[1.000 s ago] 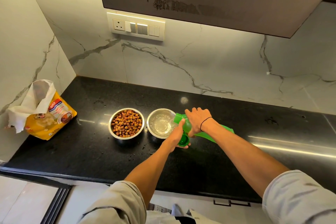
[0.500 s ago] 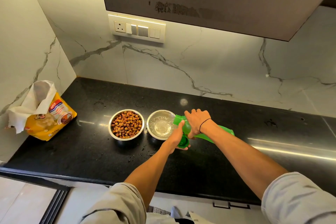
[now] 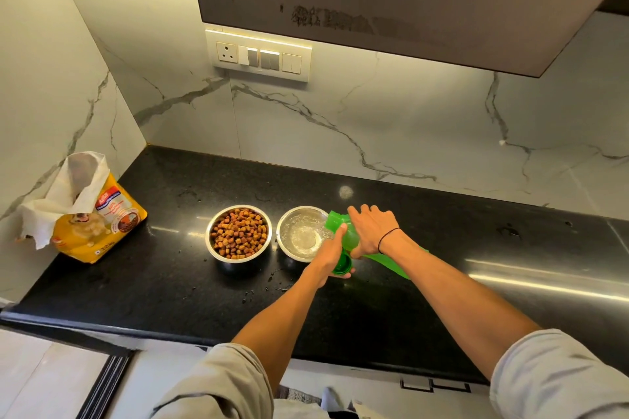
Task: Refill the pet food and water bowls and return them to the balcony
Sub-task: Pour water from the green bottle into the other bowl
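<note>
Two steel bowls stand side by side on the black counter (image 3: 163, 282). The left bowl (image 3: 239, 234) is full of brown kibble. The right bowl (image 3: 299, 233) holds clear water. A green bottle (image 3: 391, 260) lies tilted with its mouth over the right bowl's rim. My right hand (image 3: 372, 230) grips the bottle near its neck from above. My left hand (image 3: 332, 253) steadies the bottle from below and holds the green cap (image 3: 341, 265).
An opened yellow pet food bag (image 3: 97, 224) leans in the left corner against the marble wall. Water drops and crumbs speckle the counter in front of the bowls. A dark cabinet (image 3: 391, 0) hangs overhead, with a switch panel (image 3: 258, 56) below it.
Both hands and the bottle stay nearly where they were; only the camera has shifted slightly.
</note>
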